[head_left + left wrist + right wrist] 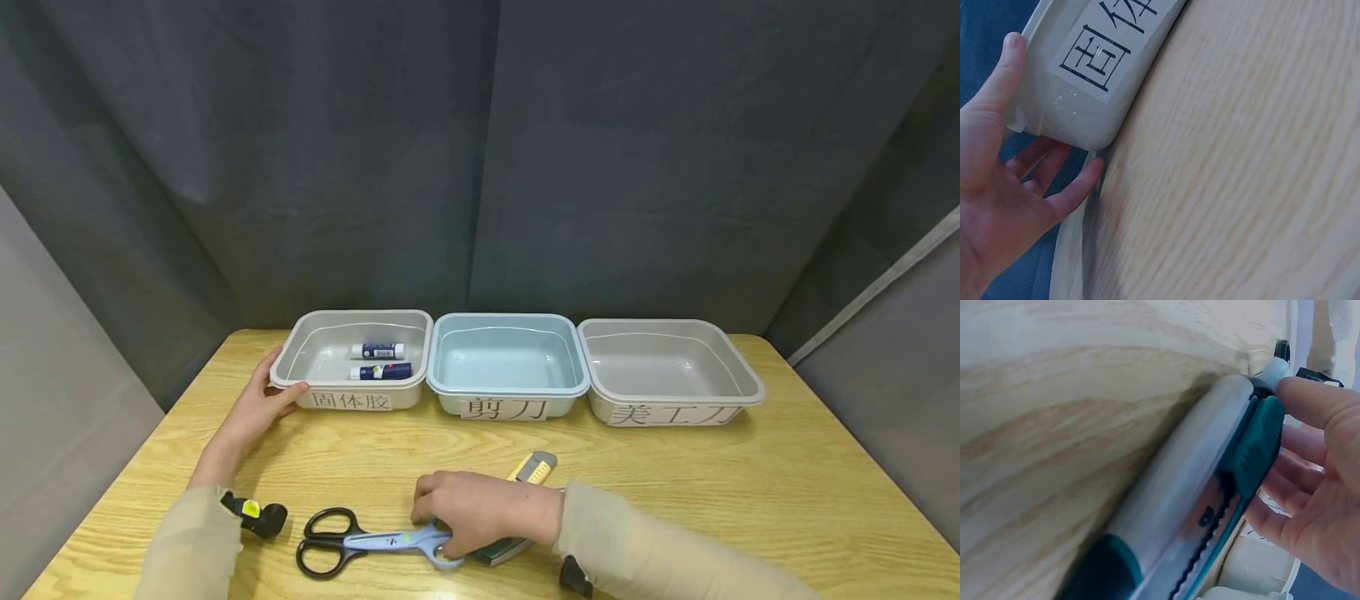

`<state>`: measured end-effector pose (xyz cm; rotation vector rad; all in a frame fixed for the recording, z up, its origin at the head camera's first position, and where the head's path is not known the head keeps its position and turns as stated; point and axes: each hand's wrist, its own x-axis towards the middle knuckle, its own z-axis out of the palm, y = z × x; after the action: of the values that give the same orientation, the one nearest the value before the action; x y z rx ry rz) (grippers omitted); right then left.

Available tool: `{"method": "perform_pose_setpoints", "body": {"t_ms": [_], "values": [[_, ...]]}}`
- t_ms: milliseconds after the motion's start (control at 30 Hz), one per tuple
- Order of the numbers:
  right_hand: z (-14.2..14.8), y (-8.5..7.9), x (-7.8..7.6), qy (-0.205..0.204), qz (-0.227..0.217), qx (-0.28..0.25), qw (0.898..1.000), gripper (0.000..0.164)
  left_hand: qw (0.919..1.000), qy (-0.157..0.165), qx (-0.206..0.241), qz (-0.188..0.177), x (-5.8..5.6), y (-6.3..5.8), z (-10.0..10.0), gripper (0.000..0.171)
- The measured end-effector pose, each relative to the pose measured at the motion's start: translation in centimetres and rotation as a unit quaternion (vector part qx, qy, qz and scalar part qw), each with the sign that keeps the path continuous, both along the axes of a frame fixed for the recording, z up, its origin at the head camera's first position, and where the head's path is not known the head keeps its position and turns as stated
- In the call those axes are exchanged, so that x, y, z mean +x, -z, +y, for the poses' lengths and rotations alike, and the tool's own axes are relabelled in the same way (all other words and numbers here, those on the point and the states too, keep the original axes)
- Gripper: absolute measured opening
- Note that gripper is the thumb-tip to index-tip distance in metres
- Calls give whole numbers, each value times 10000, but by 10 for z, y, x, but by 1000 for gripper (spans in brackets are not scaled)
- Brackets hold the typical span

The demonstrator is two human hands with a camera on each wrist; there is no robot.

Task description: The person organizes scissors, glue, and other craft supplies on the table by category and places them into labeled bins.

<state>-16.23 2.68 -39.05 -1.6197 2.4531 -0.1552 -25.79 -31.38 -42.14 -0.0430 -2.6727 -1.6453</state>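
My left hand (pixel 258 408) holds the near left corner of a light grey plastic box (pixel 315 321), its thumb along the rim and the other fingers around the side. Two glue sticks (pixel 382 372) lie in that box. On the table, my right hand (pixel 476 508) pinches the light blue handle of scissors (pixel 438 560), though some fingertips are hidden. Black-handled scissors (pixel 322 543) lie against them at the left. Beneath the right hand is a green and grey utility knife (pixel 1191 481). A yellow and grey utility knife (pixel 534 468) shows just beyond the hand.
A light blue box (pixel 506 390) stands in the middle of the row and another grey box (pixel 671 398) at the right. Each box has a paper label on its front. Behind the wooden table (pixel 675 500) hangs a dark curtain (pixel 480 167).
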Motion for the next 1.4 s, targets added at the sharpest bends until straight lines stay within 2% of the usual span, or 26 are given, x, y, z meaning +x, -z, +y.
{"method": "perform_pose_setpoints", "body": {"t_ms": [200, 433, 567, 767, 1033, 1267, 1400], "values": [[-4, -7, -1, 152, -52, 24, 9999, 23, 10000, 11, 62, 12, 0, 0, 1, 88], [-2, -18, -5, 166, 337, -73, 9993, 23, 10000, -2, 47, 5, 0, 0, -1, 88], [4, -22, -10, 231, 351, -151, 9990, 24, 10000, 4, -1, 43, 0, 1, -2, 88], [17, -31, -18, 325, 413, -385, 9979, 26, 10000, 22, -15, 61, 0, 1, -2, 88], [40, -45, -32, 676, 124, -728, 9950, 26, 10000, 45, 2, 64, 0, 0, -1, 87], [61, -55, -44, 698, 410, -1249, 9889, 26, 10000, 41, 42, 60, 0, 1, -1, 88], [70, -61, -51, 825, 476, -1337, 9864, 26, 10000, 50, 54, 22, 0, 1, -1, 87]]}}
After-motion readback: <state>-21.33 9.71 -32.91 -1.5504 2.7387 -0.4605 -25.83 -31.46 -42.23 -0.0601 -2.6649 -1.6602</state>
